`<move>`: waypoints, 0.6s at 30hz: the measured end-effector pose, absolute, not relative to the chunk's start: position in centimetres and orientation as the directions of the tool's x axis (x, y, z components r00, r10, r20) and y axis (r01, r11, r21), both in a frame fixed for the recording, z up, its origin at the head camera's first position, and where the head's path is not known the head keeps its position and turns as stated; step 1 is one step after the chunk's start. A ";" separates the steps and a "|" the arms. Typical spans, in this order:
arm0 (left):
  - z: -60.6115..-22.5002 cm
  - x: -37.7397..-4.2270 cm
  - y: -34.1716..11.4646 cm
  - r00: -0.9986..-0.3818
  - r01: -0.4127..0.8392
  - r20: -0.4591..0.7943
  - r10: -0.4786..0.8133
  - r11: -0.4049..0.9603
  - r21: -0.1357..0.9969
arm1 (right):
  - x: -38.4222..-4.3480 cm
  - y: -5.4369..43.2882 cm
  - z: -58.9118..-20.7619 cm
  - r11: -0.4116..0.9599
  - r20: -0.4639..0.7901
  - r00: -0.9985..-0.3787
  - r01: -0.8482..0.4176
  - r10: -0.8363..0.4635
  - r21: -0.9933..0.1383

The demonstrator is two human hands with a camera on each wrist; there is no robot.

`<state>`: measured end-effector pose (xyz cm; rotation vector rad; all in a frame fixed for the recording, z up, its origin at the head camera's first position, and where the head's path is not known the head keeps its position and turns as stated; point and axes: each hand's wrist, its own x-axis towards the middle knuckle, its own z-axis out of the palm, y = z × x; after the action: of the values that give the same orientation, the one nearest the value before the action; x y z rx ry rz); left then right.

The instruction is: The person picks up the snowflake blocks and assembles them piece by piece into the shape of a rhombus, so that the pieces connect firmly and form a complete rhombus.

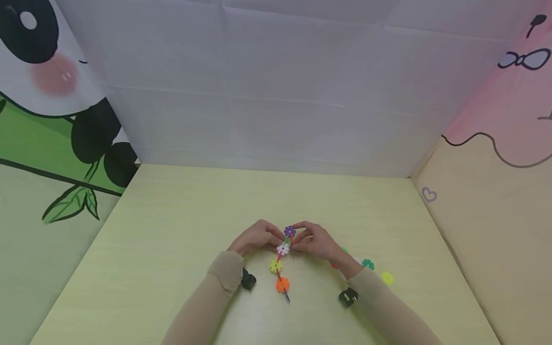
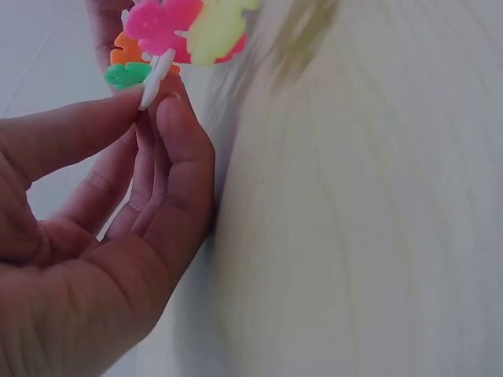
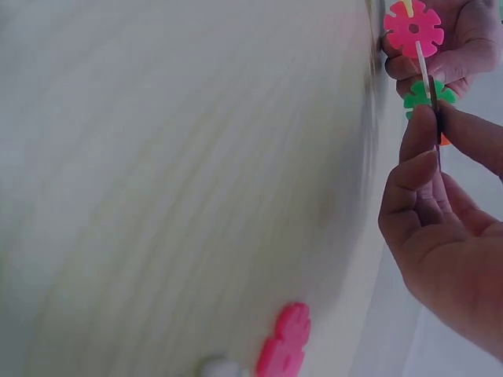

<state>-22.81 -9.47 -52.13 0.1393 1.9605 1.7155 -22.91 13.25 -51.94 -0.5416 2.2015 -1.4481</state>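
A chain of notched, flower-shaped plastic discs runs between both hands and toward the person. Within it are a purple disc (image 1: 290,231), a white disc (image 1: 282,249), a yellow disc (image 1: 276,266) and an orange disc (image 1: 282,285). My left hand (image 1: 258,237) pinches a white disc (image 2: 156,80) of the chain between thumb and fingertips. From the other side my right hand (image 1: 318,243) pinches a dark disc (image 3: 435,106), seen edge-on. Just beyond the right fingertips are a pink disc (image 3: 414,30) and a green disc (image 3: 420,94). The fingers partly hide the chain's far end.
Loose discs lie by the right forearm, among them a green disc (image 1: 368,264) and a yellow disc (image 1: 387,278); the arm covers some. Black wrist cameras (image 1: 348,297) sit at both wrists. A white cloth (image 1: 276,96) closes the back of the pale wooden table (image 1: 194,201), with painted walls both sides.
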 end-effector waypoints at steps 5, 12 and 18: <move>-52.2 -22.8 -9.5 -0.859 -0.261 -0.313 0.404 0.181 0.948 | -23.1 13.3 -51.8 0.366 -0.153 -0.818 -0.075 -0.555 -0.928; -51.8 -22.5 -9.1 -0.889 -0.216 -0.293 0.353 0.242 0.946 | -23.0 13.3 -51.4 0.390 -0.108 -0.823 -0.145 -0.557 -0.910; -51.7 -22.4 -9.0 -0.902 -0.211 -0.294 0.317 0.271 0.939 | -23.1 13.1 -51.6 0.439 -0.154 -0.842 -0.107 -0.518 -0.892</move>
<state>-22.37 -8.96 -51.67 0.0951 2.1211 1.6686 -23.14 13.09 -51.57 -0.5291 2.2893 -1.3767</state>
